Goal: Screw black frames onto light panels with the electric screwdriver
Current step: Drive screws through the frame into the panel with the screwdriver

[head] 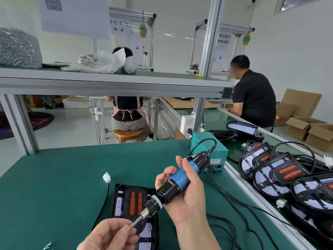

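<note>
Head view has your green bench bearing one light panel flat beneath your hands, black frame upward, likely so its screw holes face you; your right hand is wrapped round the electric screwdriver, tilted down-left; your left hand pinches the bit tip, probably seating a screw, too small to confirm.

The mat is green; screwdriver blue and black; frame at six o'clock black with orange strips; box at two o'clock teal.
</note>
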